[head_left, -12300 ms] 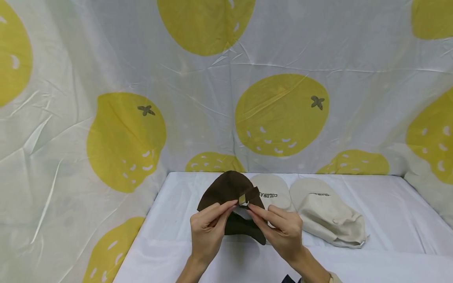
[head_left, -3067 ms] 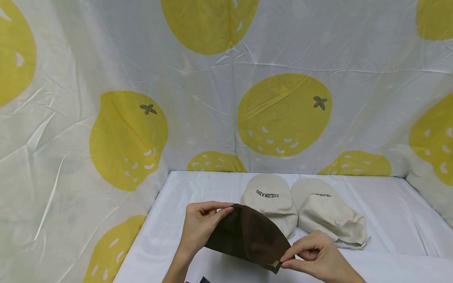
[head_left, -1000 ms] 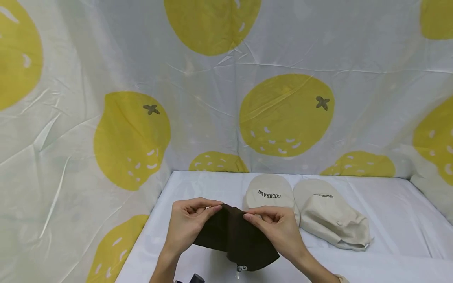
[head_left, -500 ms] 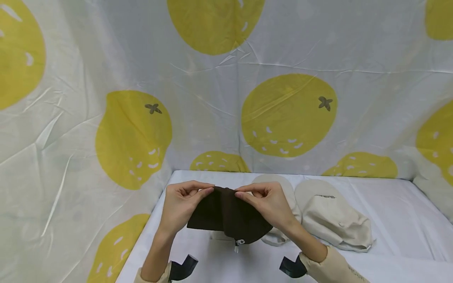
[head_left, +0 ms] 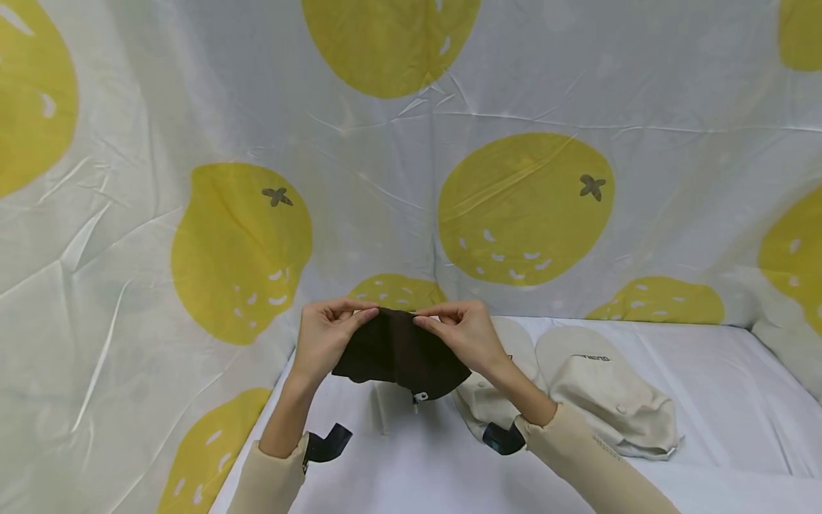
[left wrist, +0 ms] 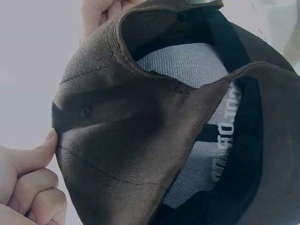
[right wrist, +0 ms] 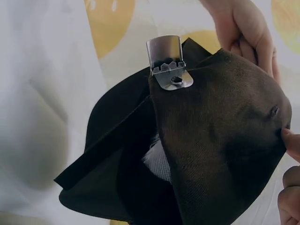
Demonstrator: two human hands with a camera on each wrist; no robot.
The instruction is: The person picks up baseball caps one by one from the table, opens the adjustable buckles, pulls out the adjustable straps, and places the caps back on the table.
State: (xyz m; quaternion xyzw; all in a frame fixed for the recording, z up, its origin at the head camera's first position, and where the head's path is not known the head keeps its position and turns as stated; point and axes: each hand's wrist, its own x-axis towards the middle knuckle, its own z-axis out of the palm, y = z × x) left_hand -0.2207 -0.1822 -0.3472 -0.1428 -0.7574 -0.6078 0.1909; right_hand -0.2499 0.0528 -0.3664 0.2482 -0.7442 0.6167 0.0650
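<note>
A dark brown cap (head_left: 398, 353) hangs above the table, its crown pinched at the upper edge by both hands. My left hand (head_left: 321, 335) pinches it on the left, thumb against the fabric. My right hand (head_left: 465, 335) pinches it on the right, a short gap away. A silver metal clasp (right wrist: 168, 61) sits on the rear edge of the cap, its flap raised. In the left wrist view, the opening shows pale mesh lining (left wrist: 187, 61) with white lettering and a black sweatband (left wrist: 248, 154). The brim is mostly hidden in the head view.
Two cream caps, a left one (head_left: 483, 403) partly covered by the right arm and a right one (head_left: 610, 400), lie on the white-covered table (head_left: 411, 478). A lemon-print curtain (head_left: 372, 200) stands behind. Black wrist cameras (head_left: 329, 442) project from both sleeves.
Earlier the fingers worked at the clasp and strap, and later the right hand held the clasp corner. Now both hands pinch the crown. Over the last second they have lifted the cap up and away.
</note>
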